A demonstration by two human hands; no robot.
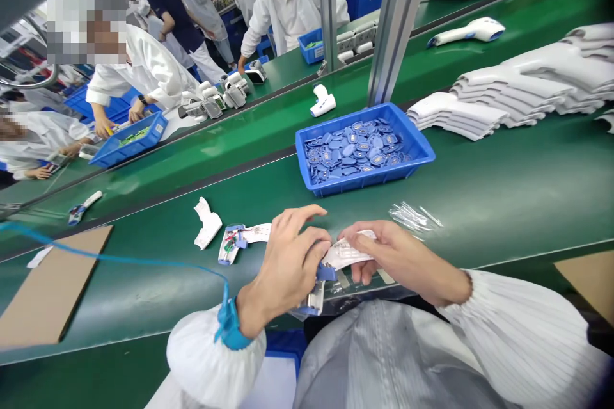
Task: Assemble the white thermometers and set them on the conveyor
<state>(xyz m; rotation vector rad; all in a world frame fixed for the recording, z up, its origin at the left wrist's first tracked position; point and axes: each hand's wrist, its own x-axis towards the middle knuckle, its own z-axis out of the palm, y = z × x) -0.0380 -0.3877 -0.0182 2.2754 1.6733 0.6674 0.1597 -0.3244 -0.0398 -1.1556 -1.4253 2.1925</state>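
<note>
My left hand (288, 262) grips a white thermometer half-shell (343, 254) with a blue trigger part, thumb and fingers pinched on it, index finger raised. My right hand (396, 255) holds the same shell from the right, fingers curled round its edge. Both hands hover over the near edge of the green belt (480, 204). A blue wrist strap (230, 322) with a blue cord sits on my left wrist. An open half-shell with a circuit board (235, 241) lies just left of my hands, and a white shell piece (207, 224) beyond it.
A blue tray (422, 146) of blue button pads stands behind my hands. Stacked white shells (518, 92) fill the right. Small clear pins (412, 216) lie near my right hand. Cardboard (48, 287) lies left. Other people in white coats work across the far belt with blue trays (127, 140).
</note>
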